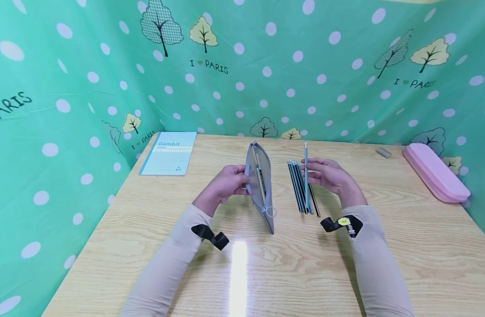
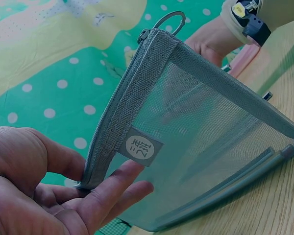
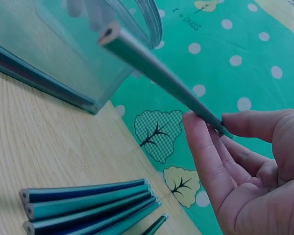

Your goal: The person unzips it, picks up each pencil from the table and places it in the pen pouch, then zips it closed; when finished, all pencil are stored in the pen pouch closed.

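Note:
My left hand (image 1: 228,181) pinches the zipped edge of a grey mesh pencil pouch (image 2: 206,132), holding it upright with its mouth spread. A few pencils lie along the bottom inside the pouch, showing through the mesh in the left wrist view. A light blue pencil (image 3: 159,78) is pinched between the thumb and fingers of my right hand (image 1: 330,177). It is raised over a bundle of dark and light blue pencils (image 1: 297,187) on the table, just right of the pouch. The pouch's zipper pull carries a ring (image 1: 270,212).
A light blue notebook (image 1: 168,153) marked Gambit lies at the back left of the wooden table (image 1: 179,264). Toward the back right are a small grey eraser-like block (image 1: 383,152) and a pink pencil case (image 1: 436,171). A green dotted curtain (image 1: 290,79) hangs behind and at the left.

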{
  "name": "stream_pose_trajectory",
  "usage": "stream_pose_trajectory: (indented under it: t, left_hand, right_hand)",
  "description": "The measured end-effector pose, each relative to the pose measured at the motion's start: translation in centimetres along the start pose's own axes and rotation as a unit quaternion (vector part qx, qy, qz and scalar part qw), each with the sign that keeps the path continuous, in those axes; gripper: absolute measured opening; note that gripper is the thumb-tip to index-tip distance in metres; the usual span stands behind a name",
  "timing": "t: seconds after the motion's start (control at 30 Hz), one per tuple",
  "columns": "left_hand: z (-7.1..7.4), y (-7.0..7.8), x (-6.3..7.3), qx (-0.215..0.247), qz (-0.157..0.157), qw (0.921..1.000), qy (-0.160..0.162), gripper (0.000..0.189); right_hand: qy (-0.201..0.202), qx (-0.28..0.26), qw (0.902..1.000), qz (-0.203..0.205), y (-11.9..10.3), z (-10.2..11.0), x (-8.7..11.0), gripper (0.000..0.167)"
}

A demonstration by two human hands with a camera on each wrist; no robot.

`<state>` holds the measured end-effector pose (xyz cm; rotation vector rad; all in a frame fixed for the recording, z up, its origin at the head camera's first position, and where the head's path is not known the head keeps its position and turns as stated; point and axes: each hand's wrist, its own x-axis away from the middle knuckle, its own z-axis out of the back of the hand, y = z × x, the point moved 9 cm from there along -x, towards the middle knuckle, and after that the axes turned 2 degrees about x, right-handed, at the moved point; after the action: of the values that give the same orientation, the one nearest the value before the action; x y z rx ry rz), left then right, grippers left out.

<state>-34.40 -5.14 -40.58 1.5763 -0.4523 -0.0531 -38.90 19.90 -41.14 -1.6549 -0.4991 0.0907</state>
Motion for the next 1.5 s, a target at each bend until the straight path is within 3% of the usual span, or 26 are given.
stream_pose_trajectory:
  t: [0.67,0.97,1.33,1.5]
  left_hand:
    - [-0.1,0.0,0.1,-0.005,0.000,1.0000,0.005,0.051]
    - [0.0,0.0,0.0,-0.009,-0.004,0.9999,0.004,0.049]
    - [-0.1,0.4,0.4,0.000,-0.002,1.0000,0.005,0.046]
    - [0.2,0.0,0.7,0.004,0.006,0.9999,0.014,0.048]
  right_hand:
    - [-0.006,0.091,0.9952,0.035,-1.6,-4.1,0.7,0.050]
    - [-0.013,0.060,0.9976,0.031,-1.3,-5.5,0.3,0.050]
    - [-0.009,0.070,0.9961,0.052,-3.2,-7.8,1.1,0.050]
    - [-0.017,0.076,0.9957,0.050,-3.3,-9.7,0.5,0.051]
